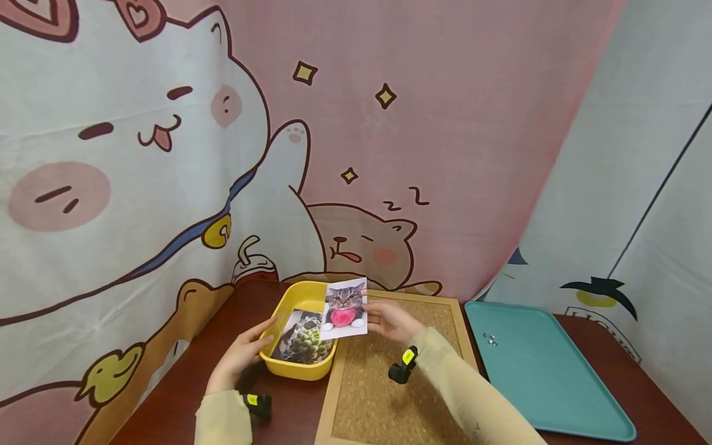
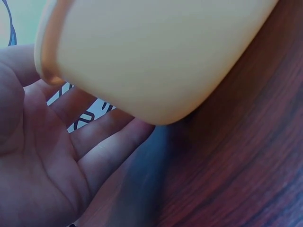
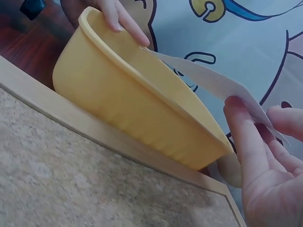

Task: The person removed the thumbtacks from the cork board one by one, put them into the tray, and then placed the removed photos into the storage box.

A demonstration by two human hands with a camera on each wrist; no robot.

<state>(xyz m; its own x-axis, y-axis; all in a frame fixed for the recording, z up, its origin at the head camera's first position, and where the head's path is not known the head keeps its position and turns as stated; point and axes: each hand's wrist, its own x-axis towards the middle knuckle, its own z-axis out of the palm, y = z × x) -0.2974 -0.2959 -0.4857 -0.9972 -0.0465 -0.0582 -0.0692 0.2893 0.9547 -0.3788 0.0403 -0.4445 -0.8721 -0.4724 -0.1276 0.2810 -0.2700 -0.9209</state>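
A yellow plastic bin point(image 1: 300, 371) stands at the left edge of the corkboard. My left hand point(image 1: 238, 353) holds the bin by its left side, thumb at the rim and fingers against the outer wall, as the left wrist view shows on the bin point(image 2: 142, 52). Inside lies a photo of succulents point(image 1: 307, 339). Between thumb and fingers, my right hand point(image 1: 394, 321) pinches the right edge of a cat photo point(image 1: 337, 301), a cat with a pink heart. Held up over the bin's right side, the cat photo overlaps the succulent photo in the head view.
The wood-framed corkboard point(image 1: 378, 389) lies under my right forearm. To its right is a teal tray point(image 1: 562, 377) with a few small clear pins point(image 1: 490, 339) near its far left corner. A cartoon-printed curtain point(image 1: 445, 123) hangs behind the dark reddish table point(image 1: 172, 395).
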